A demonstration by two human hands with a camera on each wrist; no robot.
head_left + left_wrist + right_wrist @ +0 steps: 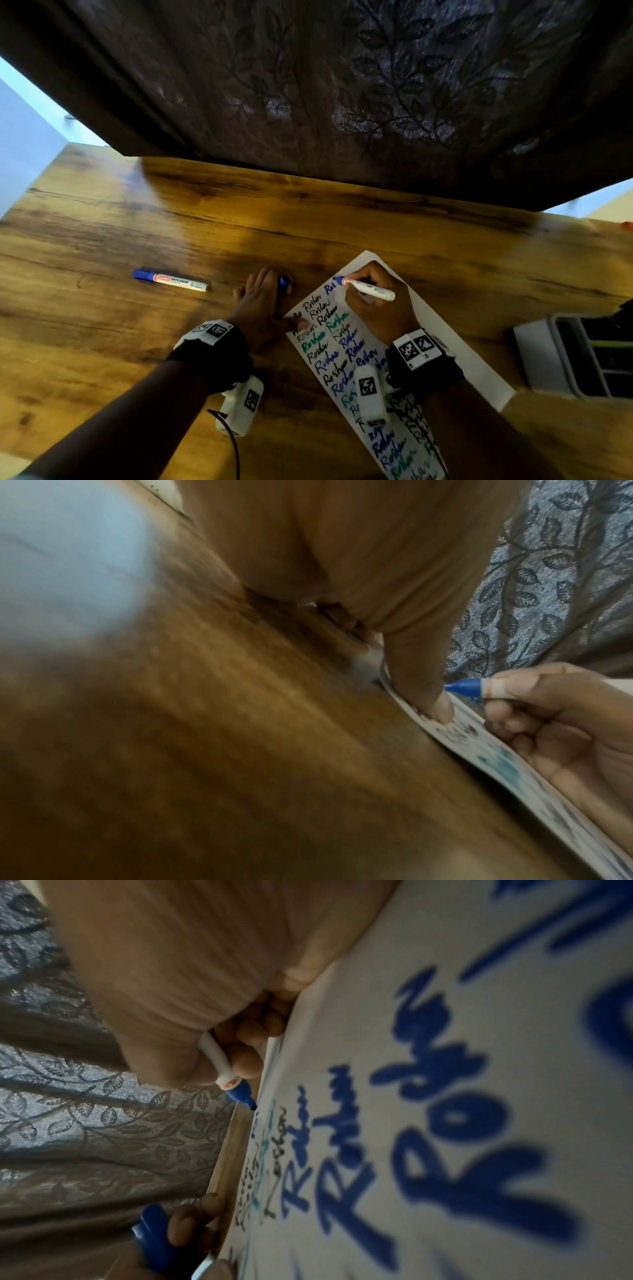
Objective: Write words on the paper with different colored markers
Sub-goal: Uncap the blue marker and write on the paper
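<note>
Right hand (376, 308) pinches the light, slick blue marker (371, 288) low on its barrel; left hand (262, 305) holds the cap (283, 285), thumb pinning the flimsy paper (445, 342) to the counter (137, 342)

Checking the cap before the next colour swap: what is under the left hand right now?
The left hand lies on the wooden table, thumb pressing the paper edge, fingers holding a blue cap. Most of the cap is covered.
</note>
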